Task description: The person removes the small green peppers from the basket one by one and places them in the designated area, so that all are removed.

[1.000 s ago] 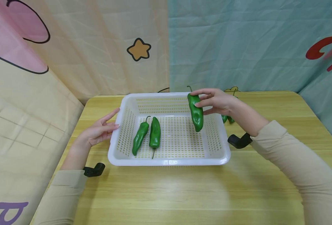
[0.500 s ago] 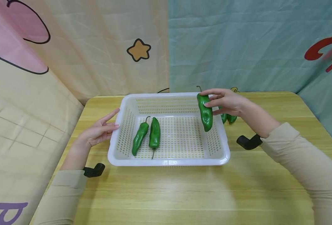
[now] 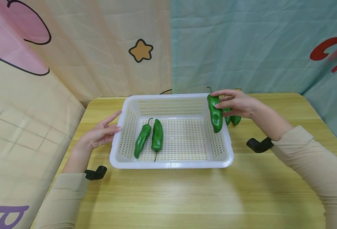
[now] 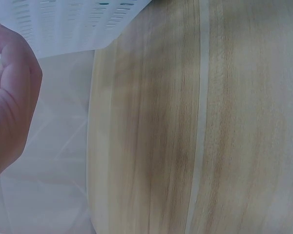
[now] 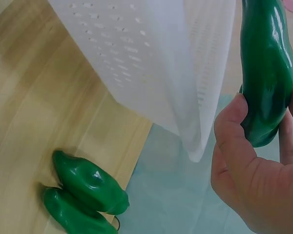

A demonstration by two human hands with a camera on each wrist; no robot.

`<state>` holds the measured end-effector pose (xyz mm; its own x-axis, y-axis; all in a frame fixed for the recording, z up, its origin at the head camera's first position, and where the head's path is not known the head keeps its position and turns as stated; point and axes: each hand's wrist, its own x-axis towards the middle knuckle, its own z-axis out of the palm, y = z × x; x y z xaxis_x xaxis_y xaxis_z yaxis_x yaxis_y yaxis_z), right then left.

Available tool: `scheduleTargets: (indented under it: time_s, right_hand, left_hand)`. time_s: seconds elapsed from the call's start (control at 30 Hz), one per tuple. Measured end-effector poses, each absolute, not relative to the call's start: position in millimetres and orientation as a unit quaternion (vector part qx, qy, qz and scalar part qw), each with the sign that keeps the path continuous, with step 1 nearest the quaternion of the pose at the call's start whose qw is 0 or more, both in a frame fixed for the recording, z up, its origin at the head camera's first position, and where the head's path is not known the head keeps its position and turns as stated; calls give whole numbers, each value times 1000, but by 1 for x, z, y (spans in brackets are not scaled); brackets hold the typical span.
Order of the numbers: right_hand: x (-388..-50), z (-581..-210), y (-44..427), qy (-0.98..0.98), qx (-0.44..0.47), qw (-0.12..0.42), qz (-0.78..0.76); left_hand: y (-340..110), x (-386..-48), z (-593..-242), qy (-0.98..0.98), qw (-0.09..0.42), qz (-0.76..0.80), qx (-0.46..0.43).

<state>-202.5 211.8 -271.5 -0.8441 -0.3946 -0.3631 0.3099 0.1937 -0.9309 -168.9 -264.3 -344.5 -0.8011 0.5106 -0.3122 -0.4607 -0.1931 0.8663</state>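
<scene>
A long green pepper [image 3: 215,115] is pinched between the thumb and fingers of my right hand [image 3: 238,103], held stem up over the right rim of a white plastic basket [image 3: 171,165]. The right wrist view shows the same pepper [image 5: 267,63] gripped near one end by the right hand [image 5: 256,175]. Two more green peppers lie in the left part of the basket, one pepper [image 3: 142,140] stem away and the other pepper [image 3: 157,136] stem toward me. My left hand [image 3: 101,133] rests its extended fingers against the basket's left rim.
Outside the basket to the right, two green peppers [image 5: 90,183] lie side by side on the wooden table [image 3: 168,194], partly hidden by the right hand in the head view. Printed curtains [image 3: 228,47] hang behind and at the sides of the table.
My right hand has carried the pepper rightward, from above the basket's inside to its right rim. The left hand, the basket and the two peppers inside have stayed put.
</scene>
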Motion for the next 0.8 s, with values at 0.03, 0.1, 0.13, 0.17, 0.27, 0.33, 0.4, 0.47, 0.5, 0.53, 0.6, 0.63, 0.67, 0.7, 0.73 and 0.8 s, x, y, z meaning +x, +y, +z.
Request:
scheduleTargets:
  time_s: [0.03, 0.1, 0.13, 0.17, 0.27, 0.33, 0.4, 0.47, 0.5, 0.53, 0.6, 0.63, 0.67, 0.7, 0.73, 0.8]
  right_hand:
    - [-203, -272, 213, 722, -27, 276, -634]
    - [-202, -272, 215, 724, -24, 273, -633]
    - [-202, -272, 216, 725, -22, 272, -633]
    - [-202, -272, 217, 725, -18, 271, -633]
    - [-201, -272, 220, 725, -15, 269, -634]
    - [-200, -273, 223, 725, -13, 268, -635]
    - [-200, -273, 225, 729, -12, 265, -631]
    - [-200, -274, 228, 731, -13, 265, -629]
    - [-200, -275, 229, 732, -11, 264, -629]
    - [-200, -276, 230, 732, -11, 264, -628]
    - [-200, -277, 233, 734, -10, 263, -626]
    - [-199, -278, 234, 734, -9, 262, -626]
    - [-199, -278, 235, 735, -7, 261, -626]
    - [-199, -279, 237, 737, -7, 260, -624]
    - [-199, -280, 238, 739, -6, 258, -623]
    - [-199, -281, 241, 740, -5, 257, -622]
  left_hand:
    - [-264, -169, -344, 552, 314, 772, 22]
    - [-265, -169, -344, 550, 315, 773, 24]
    - [-265, -169, -344, 548, 315, 774, 25]
    - [-265, -169, -345, 547, 316, 774, 27]
    - [-265, -169, -345, 545, 317, 776, 31]
    - [-265, -169, -345, 545, 317, 776, 32]
    - [-265, -170, -345, 546, 317, 775, 32]
    - [-265, -170, -345, 547, 317, 774, 32]
    - [-265, -170, -345, 548, 317, 774, 31]
    - [-265, -170, -345, 548, 317, 774, 30]
    - [-265, -169, -344, 548, 317, 774, 29]
    - [-265, -169, -344, 548, 317, 774, 29]
    - [-265, -169, -344, 547, 317, 774, 28]
    - [-265, -169, -344, 546, 317, 775, 27]
    - [-265, -169, -344, 546, 317, 775, 28]
    - [-265, -169, -344, 545, 318, 775, 28]
